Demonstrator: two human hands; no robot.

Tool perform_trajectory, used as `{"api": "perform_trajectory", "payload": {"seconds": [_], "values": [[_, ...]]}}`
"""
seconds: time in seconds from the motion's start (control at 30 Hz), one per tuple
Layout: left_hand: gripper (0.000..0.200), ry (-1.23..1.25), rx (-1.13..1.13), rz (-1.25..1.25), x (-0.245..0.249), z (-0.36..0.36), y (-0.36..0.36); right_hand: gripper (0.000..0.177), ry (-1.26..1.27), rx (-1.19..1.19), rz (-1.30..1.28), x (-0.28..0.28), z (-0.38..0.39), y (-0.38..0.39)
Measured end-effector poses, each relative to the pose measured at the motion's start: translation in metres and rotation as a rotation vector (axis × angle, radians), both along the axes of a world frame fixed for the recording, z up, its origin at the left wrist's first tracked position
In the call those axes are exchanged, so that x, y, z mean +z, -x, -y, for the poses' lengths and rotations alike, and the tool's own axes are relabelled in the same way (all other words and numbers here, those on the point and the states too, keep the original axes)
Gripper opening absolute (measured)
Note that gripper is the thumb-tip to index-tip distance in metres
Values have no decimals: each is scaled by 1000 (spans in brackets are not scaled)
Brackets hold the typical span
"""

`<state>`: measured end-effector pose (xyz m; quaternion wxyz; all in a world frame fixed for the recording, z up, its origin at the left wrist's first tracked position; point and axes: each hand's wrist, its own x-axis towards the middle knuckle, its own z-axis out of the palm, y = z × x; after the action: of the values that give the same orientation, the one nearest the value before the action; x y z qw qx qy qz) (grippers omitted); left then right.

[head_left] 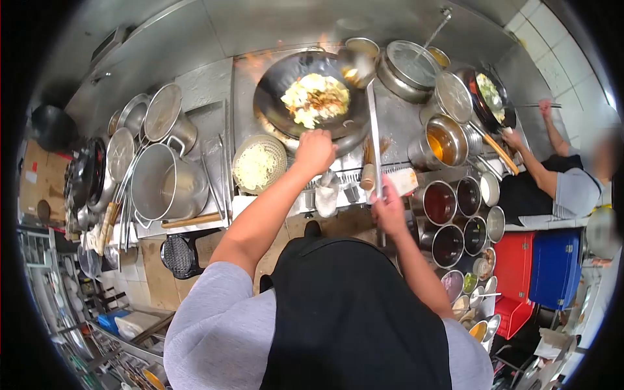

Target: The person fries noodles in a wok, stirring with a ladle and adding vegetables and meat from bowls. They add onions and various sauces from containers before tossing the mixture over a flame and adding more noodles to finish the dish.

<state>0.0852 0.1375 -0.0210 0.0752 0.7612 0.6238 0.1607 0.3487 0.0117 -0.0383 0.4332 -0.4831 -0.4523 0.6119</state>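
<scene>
A dark wok [270,88] sits on the burner at the top centre, with flames at its rim and chopped pale vegetables and browned pieces [316,97] inside. My left hand [316,151] is closed at the wok's near edge; whatever it grips is hidden beneath the fingers. My right hand [389,207] wraps round the long metal handle of a ladle [357,68], whose bowl is over the wok's right side. Left of the wok, a perforated strainer [284,151] holds shredded pale food [255,168].
Metal pots [185,192] and strainers stand at left. At right are a pot of orange liquid [460,140], several sauce containers [440,203], a lidded pot [413,62] and a co-worker [552,179] at a second wok [469,81]. Red [517,266] and blue bins [554,270] stand lower right.
</scene>
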Motion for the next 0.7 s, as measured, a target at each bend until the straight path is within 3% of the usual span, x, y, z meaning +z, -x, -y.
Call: {"api": "perform_trajectory", "payload": {"seconds": [0.07, 0.1, 0.2, 0.23, 0.27, 0.33, 0.37, 0.4, 0.47, 0.5, 0.53, 0.67, 0.7], "values": [[24, 168, 3, 164, 18, 0, 2, 74, 49, 114, 64, -40, 9, 12], [20, 88, -8, 302, 1, 1, 9, 76, -165, 124, 239, -66, 5, 11], [18, -87, -36, 297, -9, 13, 19, 73, -262, 48, 300, -55, -28, 23], [16, -91, -22, 264, -3, 12, 21, 72, -504, 12, 489, -43, -47, 29], [16, -94, -15, 269, -8, 7, 23, 70, -269, -3, 316, -29, -61, 33], [17, -139, -12, 306, -19, -6, 29, 68, -294, -34, 500, -16, -101, 35], [18, 69, -12, 295, -19, -9, 34, 68, -303, -22, 505, -14, -115, 36], [18, 62, 0, 301, -22, -6, 34, 67, -179, 9, 422, -19, -129, 34], [37, -178, -44, 296, -35, 16, 28, 66, -55, 48, 340, -11, -141, 27], [57, -111, -64, 359, -13, 36, 29, 66, 42, 137, 253, 10, -134, 23], [57, -99, -57, 454, 0, 57, 27, 67, 140, 225, 163, 27, -128, 18], [48, -5, 102, 703, -1, 141, 25, 68, 280, 187, -170, 49, -127, -35], [45, 24, 165, 750, -1, 159, 25, 64, 240, 177, -104, 60, -129, -34]]}}
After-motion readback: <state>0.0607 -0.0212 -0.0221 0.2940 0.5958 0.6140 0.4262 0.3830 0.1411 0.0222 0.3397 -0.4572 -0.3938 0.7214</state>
